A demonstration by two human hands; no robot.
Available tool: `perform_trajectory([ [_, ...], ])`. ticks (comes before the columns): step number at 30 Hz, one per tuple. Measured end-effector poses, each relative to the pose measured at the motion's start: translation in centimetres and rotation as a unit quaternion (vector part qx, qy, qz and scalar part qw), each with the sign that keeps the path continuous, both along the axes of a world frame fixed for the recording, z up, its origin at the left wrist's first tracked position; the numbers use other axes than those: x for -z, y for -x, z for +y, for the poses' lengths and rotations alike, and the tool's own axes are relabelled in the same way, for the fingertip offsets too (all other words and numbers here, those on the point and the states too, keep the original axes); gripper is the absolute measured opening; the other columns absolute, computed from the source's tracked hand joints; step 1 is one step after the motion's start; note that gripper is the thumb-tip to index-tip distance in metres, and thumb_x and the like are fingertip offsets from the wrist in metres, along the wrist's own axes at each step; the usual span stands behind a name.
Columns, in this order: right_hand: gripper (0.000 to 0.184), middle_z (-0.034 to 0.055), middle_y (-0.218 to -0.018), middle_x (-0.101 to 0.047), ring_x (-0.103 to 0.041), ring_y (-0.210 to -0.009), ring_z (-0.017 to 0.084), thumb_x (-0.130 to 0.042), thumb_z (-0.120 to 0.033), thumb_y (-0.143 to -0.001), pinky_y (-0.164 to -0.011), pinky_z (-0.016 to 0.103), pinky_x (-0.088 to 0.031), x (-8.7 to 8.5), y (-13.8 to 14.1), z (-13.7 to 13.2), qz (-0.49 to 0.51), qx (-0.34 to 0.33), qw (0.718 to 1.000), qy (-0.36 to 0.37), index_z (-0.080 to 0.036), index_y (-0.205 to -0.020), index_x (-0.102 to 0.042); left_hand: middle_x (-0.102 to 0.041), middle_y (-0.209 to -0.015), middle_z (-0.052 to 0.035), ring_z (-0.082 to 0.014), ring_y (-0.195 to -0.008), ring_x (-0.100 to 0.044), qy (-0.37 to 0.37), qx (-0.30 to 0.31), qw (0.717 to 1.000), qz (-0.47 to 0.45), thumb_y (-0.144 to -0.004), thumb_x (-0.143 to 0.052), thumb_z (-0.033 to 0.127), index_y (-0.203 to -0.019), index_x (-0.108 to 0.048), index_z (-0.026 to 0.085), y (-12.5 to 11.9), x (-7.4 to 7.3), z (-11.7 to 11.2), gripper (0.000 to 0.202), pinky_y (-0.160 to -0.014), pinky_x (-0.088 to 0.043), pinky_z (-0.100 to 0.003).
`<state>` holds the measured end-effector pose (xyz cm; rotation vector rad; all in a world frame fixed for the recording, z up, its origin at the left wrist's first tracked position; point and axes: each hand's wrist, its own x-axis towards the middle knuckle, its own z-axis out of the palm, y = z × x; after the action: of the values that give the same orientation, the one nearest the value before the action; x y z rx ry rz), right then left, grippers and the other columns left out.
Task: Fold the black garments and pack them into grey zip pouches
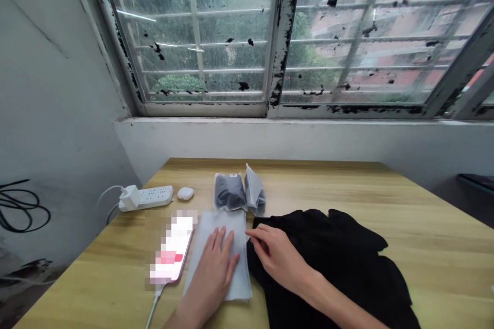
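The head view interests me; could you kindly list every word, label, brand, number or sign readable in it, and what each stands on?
No text can be read.
Left packed bag at the back: label too small to read.
Phone: screen pixelated, unreadable.
Flat bag under the left hand: no lettering visible.

Showing smooth wood grain on the table (347,185), a matt finish on the cloth (335,267), frosted-looking plastic on the bag (241,280) and packets (229,193), smooth plastic on the power strip (154,196), and rough, flaking paint on the window frame (284,36).
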<state>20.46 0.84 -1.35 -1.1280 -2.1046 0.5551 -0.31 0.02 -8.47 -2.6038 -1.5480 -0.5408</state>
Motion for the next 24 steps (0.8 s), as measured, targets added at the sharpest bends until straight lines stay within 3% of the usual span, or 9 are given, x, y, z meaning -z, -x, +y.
perform_trajectory([
  [5, 0.035, 0.0055, -0.076, -0.069, -0.058, -0.055, 0.015, -0.043, -0.018, -0.096, -0.057, 0.026, -0.047, -4.8, -3.4, -1.4, -0.023, 0.017, 0.998, -0.055, -0.02, -0.105, -0.076, -0.064, -0.138, -0.0168, -0.033, -0.128, -0.059, 0.044, 0.011, 0.999, 0.023, -0.101, -0.05, 0.032, -0.136, -0.055, 0.019, 0.0, -2.4, 1.0, 0.038, -0.103, -0.051, -0.047],
  [7, 0.033, 0.0051, -0.079, -0.072, -0.057, -0.054, 0.015, -0.045, -0.024, -0.096, -0.056, 0.027, -0.047, -6.8, -6.1, -1.1, -0.051, 0.028, 0.996, -0.067, -0.023, -0.104, -0.077, -0.063, -0.137, -0.0145, -0.0316, -0.125, -0.059, 0.061, 0.02, 0.997, 0.03, -0.1, -0.05, 0.027, -0.136, -0.054, 0.021, -0.1, -3.7, 1.8, 0.037, -0.1, -0.053, -0.045],
  [10, 0.027, 0.0044, -0.078, -0.074, -0.059, -0.056, 0.017, -0.057, -0.034, -0.089, -0.055, 0.029, -0.048, -8.4, -10.7, 0.0, -0.083, 0.105, 0.989, -0.067, -0.024, -0.106, -0.076, -0.062, -0.137, -0.0149, -0.0308, -0.128, -0.057, 0.073, 0.055, 0.996, 0.02, -0.097, -0.054, 0.021, -0.131, -0.057, 0.02, -0.3, -5.2, 3.0, 0.034, -0.105, -0.049, -0.044],
  [12, 0.027, 0.007, -0.087, -0.076, -0.063, -0.061, 0.019, -0.066, -0.04, -0.082, -0.056, 0.031, -0.049, -8.2, -13.2, 0.8, -0.116, 0.129, 0.984, -0.047, -0.023, -0.102, -0.076, -0.063, -0.134, -0.0134, -0.0293, -0.126, -0.058, 0.079, 0.08, 0.994, 0.017, -0.096, -0.054, 0.019, -0.126, -0.059, 0.02, -0.5, -5.7, 3.6, 0.031, -0.105, -0.049, -0.042],
  [15, 0.03, 0.0088, -0.089, -0.077, -0.066, -0.068, 0.022, -0.07, -0.044, -0.078, -0.057, 0.032, -0.05, -6.6, -15.2, 1.6, -0.127, 0.111, 0.986, 0.014, -0.023, -0.1, -0.076, -0.066, -0.127, -0.0123, -0.0287, -0.121, -0.06, 0.086, 0.101, 0.991, 0.017, -0.097, -0.051, 0.018, -0.122, -0.06, 0.02, -0.8, -5.7, 4.1, 0.027, -0.102, -0.05, -0.043],
  [19, 0.025, 0.007, -0.08, -0.075, -0.064, -0.068, 0.021, -0.066, -0.046, -0.082, -0.059, 0.031, -0.049, -4.7, -14.8, 1.8, -0.105, 0.083, 0.988, 0.073, -0.023, -0.084, -0.075, -0.066, -0.126, -0.0125, -0.0286, -0.118, -0.061, 0.095, 0.11, 0.989, 0.011, -0.098, -0.048, 0.018, -0.123, -0.06, 0.02, -1.0, -5.4, 4.1, 0.028, -0.101, -0.051, -0.044],
  [21, 0.031, 0.0047, -0.07, -0.071, -0.061, -0.063, 0.02, -0.06, -0.047, -0.086, -0.057, 0.03, -0.047, -4.6, -14.2, 1.7, -0.089, 0.077, 0.989, 0.091, -0.022, -0.071, -0.069, -0.065, -0.128, -0.0132, -0.0287, -0.12, -0.06, 0.099, 0.112, 0.989, 0.006, -0.098, -0.048, 0.018, -0.125, -0.059, 0.019, -0.8, -5.3, 4.0, 0.029, -0.103, -0.05, -0.045],
  [24, 0.041, 0.0027, -0.064, -0.065, -0.058, -0.062, 0.019, -0.052, -0.054, -0.091, -0.057, 0.03, -0.046, -5.4, -13.4, 1.6, -0.043, 0.087, 0.992, 0.078, -0.022, -0.068, -0.063, -0.065, -0.129, -0.0134, -0.0286, -0.122, -0.059, 0.104, 0.113, 0.988, -0.005, -0.098, -0.048, 0.019, -0.127, -0.058, 0.018, -0.6, -5.3, 3.9, 0.03, -0.104, -0.049, -0.044],
])
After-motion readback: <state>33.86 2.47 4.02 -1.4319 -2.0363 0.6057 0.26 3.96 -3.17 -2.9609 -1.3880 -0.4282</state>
